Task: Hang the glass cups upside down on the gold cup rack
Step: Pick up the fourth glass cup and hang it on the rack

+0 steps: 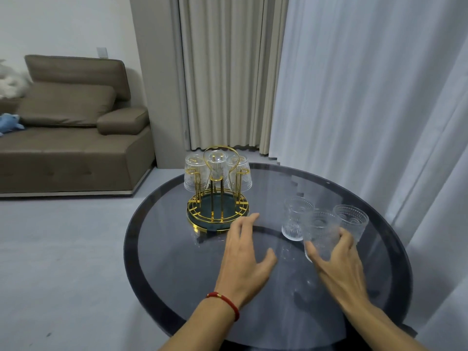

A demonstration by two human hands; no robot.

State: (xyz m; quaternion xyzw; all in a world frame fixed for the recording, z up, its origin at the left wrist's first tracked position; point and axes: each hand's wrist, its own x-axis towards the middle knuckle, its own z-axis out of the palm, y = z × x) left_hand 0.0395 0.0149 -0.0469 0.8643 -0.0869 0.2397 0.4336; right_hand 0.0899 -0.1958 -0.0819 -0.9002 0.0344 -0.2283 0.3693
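Glass cup [320, 234] near bench [177, 262] right edge: ribbed, slick, breakable; our right hand [336, 262] wraps its lower wall, left hand [244, 259] open, empty.

Soft even daylight through curtains [367, 97]; faint glare on table [177, 249]; my held glass [320, 234] motion-blurred; edges bowed.

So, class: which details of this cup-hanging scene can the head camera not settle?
- Right hand on the held glass: blurred, so how firm the grip is stays unclear.
- Gold rack: rear pegs hidden behind three hung cups.
- Table: near edge cut off by the forearms and frame bottom.
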